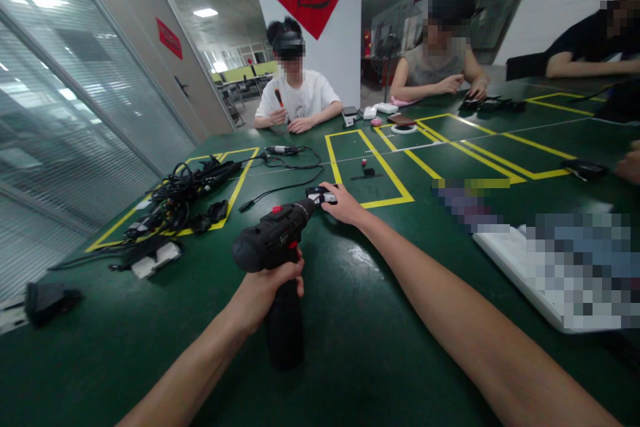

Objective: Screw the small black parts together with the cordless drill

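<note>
My left hand [273, 283] is closed round the grip of a black cordless drill [274, 240] with red trim, held just above the green table [350, 347]. The drill's nose points away from me toward a small black and white device [320, 195] lying on the table. My right hand [343, 203] reaches forward and pinches that device at the drill's tip, the arm stretched across the table.
A tangle of black cables and chargers [183, 203] lies at left inside yellow tape lines. A white adapter [155, 259] and a black block [47, 300] sit nearer left. Small parts [367, 173] lie in a yellow square. Three other people sit at the far side.
</note>
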The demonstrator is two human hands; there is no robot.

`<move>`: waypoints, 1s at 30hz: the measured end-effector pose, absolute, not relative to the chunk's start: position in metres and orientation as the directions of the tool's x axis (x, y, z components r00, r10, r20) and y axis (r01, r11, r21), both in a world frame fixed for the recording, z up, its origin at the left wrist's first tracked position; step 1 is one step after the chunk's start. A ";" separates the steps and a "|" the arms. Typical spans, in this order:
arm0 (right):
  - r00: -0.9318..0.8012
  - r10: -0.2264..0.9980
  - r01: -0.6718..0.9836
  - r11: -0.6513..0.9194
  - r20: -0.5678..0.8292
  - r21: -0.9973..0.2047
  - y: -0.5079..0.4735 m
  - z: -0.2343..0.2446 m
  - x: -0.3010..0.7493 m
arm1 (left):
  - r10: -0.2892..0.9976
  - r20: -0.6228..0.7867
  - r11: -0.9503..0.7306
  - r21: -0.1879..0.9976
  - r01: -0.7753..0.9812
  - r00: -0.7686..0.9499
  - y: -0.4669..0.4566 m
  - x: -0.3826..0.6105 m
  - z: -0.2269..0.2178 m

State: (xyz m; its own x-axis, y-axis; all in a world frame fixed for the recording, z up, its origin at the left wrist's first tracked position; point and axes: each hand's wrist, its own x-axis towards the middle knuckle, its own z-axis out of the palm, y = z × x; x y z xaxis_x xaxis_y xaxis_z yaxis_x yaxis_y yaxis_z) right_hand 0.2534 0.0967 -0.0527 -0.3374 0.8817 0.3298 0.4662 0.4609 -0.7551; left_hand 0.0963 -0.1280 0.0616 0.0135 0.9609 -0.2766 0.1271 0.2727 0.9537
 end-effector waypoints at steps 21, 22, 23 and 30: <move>-0.338 0.880 0.460 0.463 0.333 -0.758 0.097 -0.053 0.254 | 0.972 -0.233 0.227 0.964 0.138 0.027 -0.129 0.098 0.064; -0.339 0.880 0.459 0.463 0.333 -0.758 0.097 -0.053 0.254 | 0.972 -0.233 0.227 0.964 0.140 0.026 -0.129 0.098 0.064; -0.339 0.880 0.459 0.464 0.333 -0.758 0.097 -0.053 0.254 | 0.971 -0.236 0.230 0.962 0.144 0.024 -0.129 0.098 0.064; -0.334 0.883 0.454 0.458 0.331 -0.764 0.097 -0.054 0.254 | 0.968 -0.251 0.244 0.958 0.154 0.026 -0.129 0.097 0.063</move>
